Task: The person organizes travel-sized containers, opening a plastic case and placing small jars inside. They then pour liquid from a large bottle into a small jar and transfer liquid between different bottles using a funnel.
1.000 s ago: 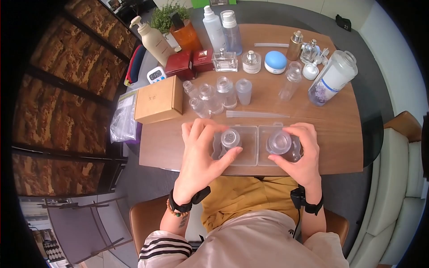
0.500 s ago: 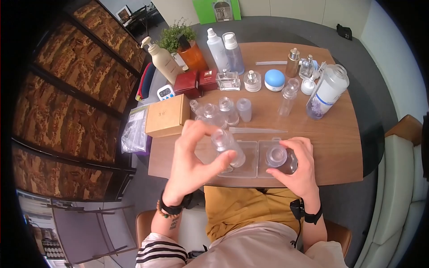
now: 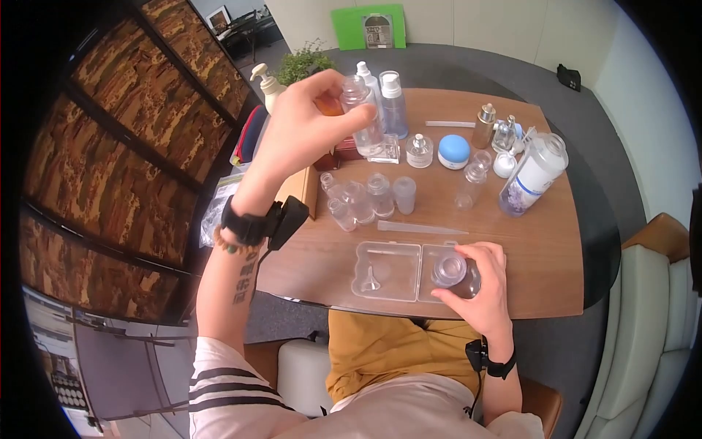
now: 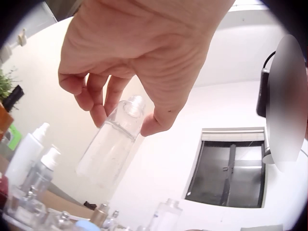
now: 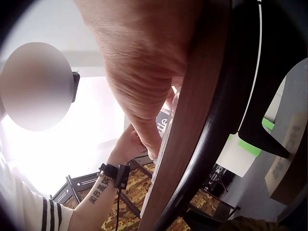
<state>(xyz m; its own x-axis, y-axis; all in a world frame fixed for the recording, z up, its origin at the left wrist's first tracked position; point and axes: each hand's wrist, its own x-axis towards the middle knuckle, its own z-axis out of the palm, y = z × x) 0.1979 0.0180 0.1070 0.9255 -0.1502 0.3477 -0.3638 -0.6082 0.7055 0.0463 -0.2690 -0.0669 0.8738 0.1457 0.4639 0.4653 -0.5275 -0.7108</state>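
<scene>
My left hand (image 3: 303, 132) holds a clear bottle (image 3: 367, 124) by its neck and shoulder, raised over the back left of the table in the head view. In the left wrist view the bottle (image 4: 108, 151) hangs slightly tilted between thumb and fingers, its mouth uncapped. My right hand (image 3: 482, 285) grips a clear round container (image 3: 449, 269) with thumb and fingers at its sides, over the right half of an open, hinged clear plastic case (image 3: 398, 294). A small clear funnel (image 3: 371, 281) lies in the case's left half.
Several clear small bottles (image 3: 379, 194) stand left of centre. A long translucent tapered piece (image 3: 422, 227) lies behind the case. Farther back are a blue-lidded jar (image 3: 453, 151), a perfume bottle (image 3: 419, 151) and pump bottles (image 3: 393, 110). A large labelled bottle (image 3: 537, 172) stands right.
My left hand has lifted the clear bottle off the left half of the case and carried it up, back and leftward, uncovering the funnel. My right hand keeps its grip on the round container.
</scene>
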